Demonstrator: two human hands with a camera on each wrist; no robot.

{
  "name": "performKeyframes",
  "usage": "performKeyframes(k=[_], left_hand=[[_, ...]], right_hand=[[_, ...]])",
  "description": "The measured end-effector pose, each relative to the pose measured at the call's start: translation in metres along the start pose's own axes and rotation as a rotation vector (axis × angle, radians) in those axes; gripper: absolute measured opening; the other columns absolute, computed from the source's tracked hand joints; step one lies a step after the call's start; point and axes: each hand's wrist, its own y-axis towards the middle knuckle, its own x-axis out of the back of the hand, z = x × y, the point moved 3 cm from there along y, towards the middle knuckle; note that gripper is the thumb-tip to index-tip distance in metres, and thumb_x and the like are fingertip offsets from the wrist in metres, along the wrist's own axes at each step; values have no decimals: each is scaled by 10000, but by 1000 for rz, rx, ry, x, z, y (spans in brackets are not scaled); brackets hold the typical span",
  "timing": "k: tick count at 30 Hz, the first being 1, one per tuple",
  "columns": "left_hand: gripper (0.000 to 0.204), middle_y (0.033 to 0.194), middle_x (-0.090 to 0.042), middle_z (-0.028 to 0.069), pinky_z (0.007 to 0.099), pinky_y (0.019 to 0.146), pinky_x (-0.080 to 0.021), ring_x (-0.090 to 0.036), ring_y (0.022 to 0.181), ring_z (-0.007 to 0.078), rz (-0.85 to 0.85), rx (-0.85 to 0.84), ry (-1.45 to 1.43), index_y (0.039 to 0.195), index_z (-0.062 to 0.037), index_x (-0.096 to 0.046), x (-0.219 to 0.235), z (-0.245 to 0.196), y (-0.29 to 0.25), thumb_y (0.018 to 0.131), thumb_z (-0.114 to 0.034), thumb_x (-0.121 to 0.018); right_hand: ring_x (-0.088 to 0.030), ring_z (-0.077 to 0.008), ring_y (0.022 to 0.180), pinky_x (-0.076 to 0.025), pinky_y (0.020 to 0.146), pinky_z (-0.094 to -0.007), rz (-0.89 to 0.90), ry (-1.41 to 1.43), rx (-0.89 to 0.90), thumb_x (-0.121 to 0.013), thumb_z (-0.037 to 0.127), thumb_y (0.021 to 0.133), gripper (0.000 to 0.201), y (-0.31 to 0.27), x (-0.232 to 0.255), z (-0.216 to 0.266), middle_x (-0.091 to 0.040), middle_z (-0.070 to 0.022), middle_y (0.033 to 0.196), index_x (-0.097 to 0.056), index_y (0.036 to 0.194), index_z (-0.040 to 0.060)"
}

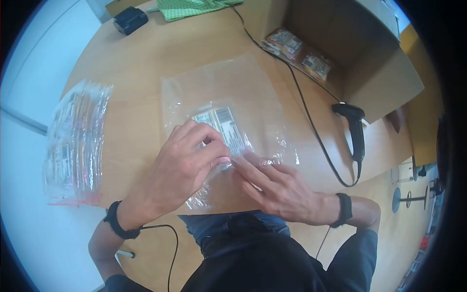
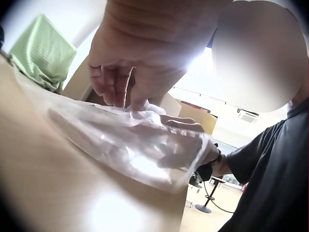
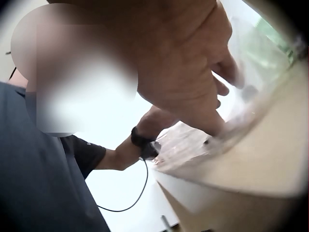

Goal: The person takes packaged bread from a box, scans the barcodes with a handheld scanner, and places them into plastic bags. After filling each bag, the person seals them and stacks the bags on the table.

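A large clear plastic bag lies on the table, with a small labelled packet inside or under its film; which, I cannot tell. My left hand pinches the film between thumb and fingers just below the packet; in the left wrist view the fingertips of my left hand grip bunched plastic. My right hand is beside it, fingers extended over the bag's near part. In the right wrist view my right hand touches the plastic with bent fingers spread.
Stacked clear packets lie at the left. At the right are a black barcode scanner with its cable and an open cardboard box holding packets. A green checked cloth and a black device are at the far edge.
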Motion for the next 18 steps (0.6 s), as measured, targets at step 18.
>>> performKeyframes(k=[18], left_hand=[[706, 1409, -532, 229, 498, 1216, -326, -466, 1383, 385, 370, 46, 227, 1399, 76, -525, -96, -66, -83, 917, -414, -686]], right_hand=[[-624, -352, 1160, -524, 978, -443, 309, 230, 163, -642, 180, 826, 402, 85, -45, -3, -608, -197, 1176, -644, 1162, -41]])
